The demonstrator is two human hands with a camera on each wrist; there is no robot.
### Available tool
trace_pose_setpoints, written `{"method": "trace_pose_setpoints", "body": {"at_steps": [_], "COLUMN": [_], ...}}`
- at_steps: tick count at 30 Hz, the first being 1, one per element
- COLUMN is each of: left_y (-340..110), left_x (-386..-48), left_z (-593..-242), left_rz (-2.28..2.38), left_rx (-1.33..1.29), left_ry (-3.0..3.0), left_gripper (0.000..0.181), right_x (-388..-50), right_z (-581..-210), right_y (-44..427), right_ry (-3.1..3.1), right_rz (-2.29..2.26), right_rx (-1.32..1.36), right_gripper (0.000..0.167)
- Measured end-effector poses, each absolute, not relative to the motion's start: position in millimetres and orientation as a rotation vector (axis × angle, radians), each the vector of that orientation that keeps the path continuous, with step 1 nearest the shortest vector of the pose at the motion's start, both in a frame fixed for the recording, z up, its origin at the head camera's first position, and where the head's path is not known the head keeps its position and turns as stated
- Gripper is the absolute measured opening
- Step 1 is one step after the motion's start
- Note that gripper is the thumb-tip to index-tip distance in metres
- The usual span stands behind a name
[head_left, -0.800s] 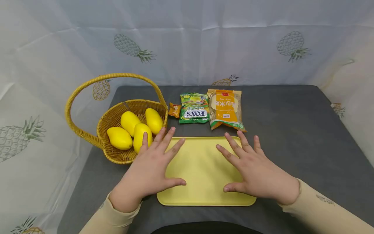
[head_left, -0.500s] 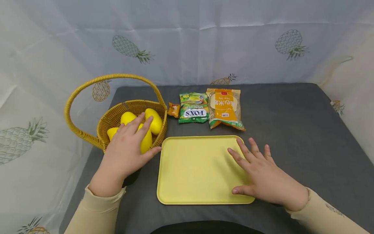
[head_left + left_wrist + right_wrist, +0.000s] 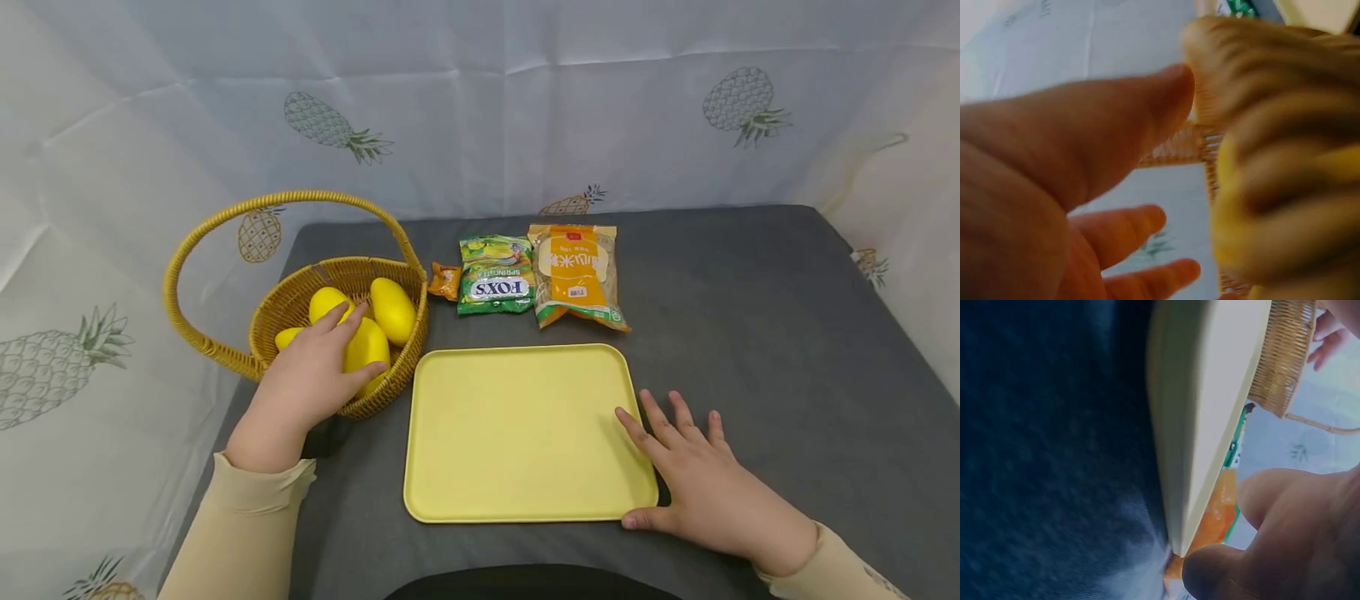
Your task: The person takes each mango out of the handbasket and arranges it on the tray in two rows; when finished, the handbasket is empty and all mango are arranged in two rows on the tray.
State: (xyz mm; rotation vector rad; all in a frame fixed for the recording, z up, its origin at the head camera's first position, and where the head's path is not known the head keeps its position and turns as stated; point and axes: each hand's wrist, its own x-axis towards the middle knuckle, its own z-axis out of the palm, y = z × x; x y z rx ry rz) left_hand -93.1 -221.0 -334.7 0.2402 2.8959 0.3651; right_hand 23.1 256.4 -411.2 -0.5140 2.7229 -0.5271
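The right hand [image 3: 690,483] is hanging by the near right corner of the tray [image 3: 517,433], fingers fanned out, gripping nothing. Is the thumb touching the rim? I'm watching remotely and can't tell. The tray is lying flat, probably centred so both hands are getting an easy reach. Off its left side, the left hand [image 3: 303,375] is hovering over the yellow fruits [image 3: 392,312], also grasping nothing; I'm guessing it's spreading wide to suit their fat shape, though I can't tell if it's touching one. They're sitting inside the basket [image 3: 405,371], just left of the tray, its walls likely stopping them rolling. Beyond the tray, the little orange packet [image 3: 445,282], green bag [image 3: 497,275] and orange-labelled bag [image 3: 576,279] are lying in a row, presumably too floppy for standing.
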Motion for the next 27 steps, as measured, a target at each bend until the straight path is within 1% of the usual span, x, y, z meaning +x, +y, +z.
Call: {"method": "trace_pose_setpoints", "body": {"at_steps": [14, 22, 27], "left_y": [-217, -215, -216], "left_x": [-95, -96, -94], "left_z": [-356, -357, -350], "left_rz": [0.367, 0.424, 0.440], "left_rx": [0.130, 0.109, 0.080], "left_ry": [2.929, 2.944, 2.979], "left_gripper": [0.089, 0.087, 0.087], "right_x": [29, 28, 28], "right_z": [-419, -419, -420], "right_y": [255, 255, 255], "right_ry": [2.711, 2.706, 2.703], "right_rz": [-0.548, -0.546, -0.553], "right_rx": [-0.532, -0.525, -0.524], "right_gripper": [0.127, 0.128, 0.127]}}
